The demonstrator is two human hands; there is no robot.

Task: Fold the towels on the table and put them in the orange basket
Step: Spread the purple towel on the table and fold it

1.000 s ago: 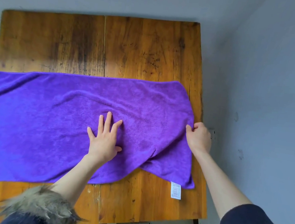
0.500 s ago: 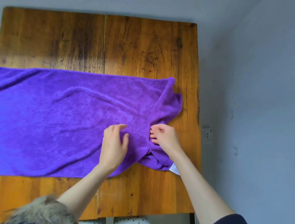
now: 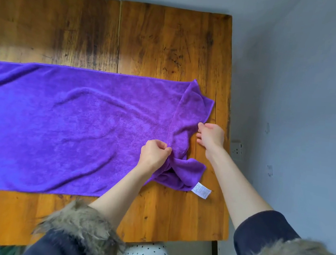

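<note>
1. The purple towel (image 3: 68,123) is lying spread across the wooden table (image 3: 162,42), its left end running past the left edge of the view and its right end bunched and folded over.
2. The left hand (image 3: 154,154) is curling its fingers and pinching a gathered fold of the towel near the rumpled right end.
3. The right hand (image 3: 211,137) is sitting at the towel's right edge, fingers bent and touching the cloth; whether it is truly gripping cannot be told.
4. A white care label (image 3: 201,190) is sticking out from the towel's near right corner, lying on the table.
</note>
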